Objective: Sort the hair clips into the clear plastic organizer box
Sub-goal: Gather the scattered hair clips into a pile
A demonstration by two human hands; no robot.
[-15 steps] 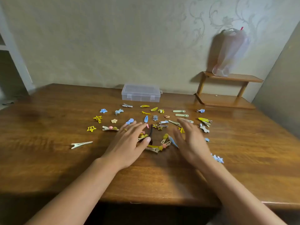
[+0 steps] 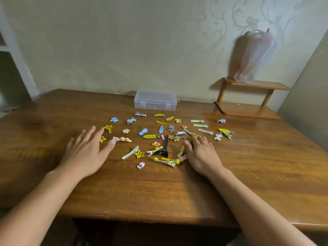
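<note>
My left hand (image 2: 85, 150): flat, fingers spread and straight, holding nothing, a ring on 1 finger, resting on the table (image 2: 159, 192) left of the clips. My right hand (image 2: 202, 153): flat likewise, fingers extended, gripping nothing, its fingertips touching the right side of the central heap. Hair clips (image 2: 159, 139): scattered between and beyond both hands, in yellow, blue, silver and pale green, among them 1 black claw clip (image 2: 164, 148), several yellow star clips (image 2: 140, 154) and long silver clips. Clear plastic organizer box (image 2: 155, 100): at the far edge, beyond the clips, lid closed, 2 latches facing me, no clip visibly inside. Step judged: spreading clips out before sorting. Next move calls for unlatching the box, then picking clips by kind. Writing or brands: none legible. Further out: wooden shelf (image 2: 248, 107), plastic bag (image 2: 253, 57).
</note>
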